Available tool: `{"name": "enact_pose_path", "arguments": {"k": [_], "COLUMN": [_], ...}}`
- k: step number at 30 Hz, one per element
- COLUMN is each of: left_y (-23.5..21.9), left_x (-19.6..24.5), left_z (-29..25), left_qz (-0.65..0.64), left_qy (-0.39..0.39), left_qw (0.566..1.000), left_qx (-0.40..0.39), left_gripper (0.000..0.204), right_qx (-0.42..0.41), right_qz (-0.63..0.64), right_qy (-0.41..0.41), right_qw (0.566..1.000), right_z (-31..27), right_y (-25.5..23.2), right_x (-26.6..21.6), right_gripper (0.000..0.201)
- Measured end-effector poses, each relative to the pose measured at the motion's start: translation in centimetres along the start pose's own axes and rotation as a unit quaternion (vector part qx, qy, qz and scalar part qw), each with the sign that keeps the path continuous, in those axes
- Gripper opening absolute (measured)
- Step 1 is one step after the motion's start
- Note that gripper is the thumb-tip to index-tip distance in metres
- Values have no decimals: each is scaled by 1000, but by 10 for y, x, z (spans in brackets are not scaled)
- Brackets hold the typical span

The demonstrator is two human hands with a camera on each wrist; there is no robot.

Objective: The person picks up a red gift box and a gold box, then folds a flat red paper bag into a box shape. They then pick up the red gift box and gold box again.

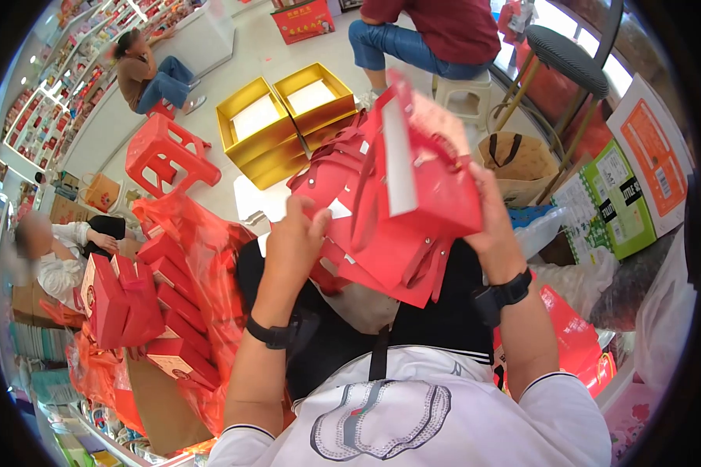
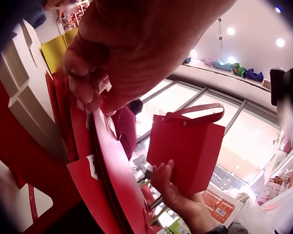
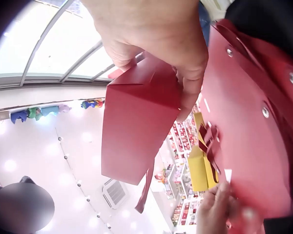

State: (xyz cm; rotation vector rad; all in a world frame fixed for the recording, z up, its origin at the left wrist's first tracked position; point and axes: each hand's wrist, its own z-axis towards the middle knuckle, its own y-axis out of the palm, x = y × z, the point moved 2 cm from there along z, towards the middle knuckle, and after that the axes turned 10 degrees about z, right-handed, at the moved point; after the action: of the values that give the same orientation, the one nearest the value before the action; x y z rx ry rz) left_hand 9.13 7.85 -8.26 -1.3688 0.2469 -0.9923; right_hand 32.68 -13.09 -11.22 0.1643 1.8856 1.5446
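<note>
My right hand [image 1: 491, 218] grips an opened-out red gift bag [image 1: 444, 191] by its lower end, thumb and fingers on either side. The bag is tilted, its ribbon handle hanging loose in the right wrist view. A thick stack of flat red gift bags [image 1: 389, 268], with ribbon handles and small metal eyelets, lies over my lap. At the left edge of that stack, my left hand [image 1: 294, 245] pinches the bags with curled fingers, as the left wrist view [image 2: 136, 48] shows from close by. Small white tags show among the bags.
Gold boxes [image 1: 245, 148] stand ahead, near a red stool [image 1: 163, 152]. Filled red gift boxes [image 1: 183, 327] lie in red plastic at left. A paper bag [image 1: 514, 167] and cartons [image 1: 623, 194] are at right. Other people sit ahead and at left.
</note>
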Motion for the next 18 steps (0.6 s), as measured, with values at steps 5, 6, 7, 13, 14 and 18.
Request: {"name": "enact_pose_path", "arguments": {"k": [5, 6, 7, 13, 14, 18], "left_y": [-61, -74, -83, -77, -74, -70], "left_x": [-35, -38, -43, -83, -89, -88], "left_z": [52, 62, 70, 105, 109, 111], "left_qz": [0, 48, 96, 195, 195, 160], "left_qy": [1, 9, 17, 105, 108, 97], "left_qw": [987, 983, 977, 961, 961, 972], "left_qx": [162, 177, 191, 167, 161, 141], "left_gripper": [47, 49, 52, 49, 46, 34], "right_qx": [-5, 3, 2, -3, -1, 9], "right_qz": [41, 49, 49, 42, 44, 45], "right_qy": [48, 51, 50, 49, 48, 53], "right_qw": [998, 998, 998, 998, 998, 998], "right_z": [8, 8, 8, 8, 7, 4], "right_y": [-4, -4, -4, -8, -5, 0], "right_x": [26, 28, 29, 26, 26, 25], "right_gripper": [46, 46, 46, 46, 46, 47]}}
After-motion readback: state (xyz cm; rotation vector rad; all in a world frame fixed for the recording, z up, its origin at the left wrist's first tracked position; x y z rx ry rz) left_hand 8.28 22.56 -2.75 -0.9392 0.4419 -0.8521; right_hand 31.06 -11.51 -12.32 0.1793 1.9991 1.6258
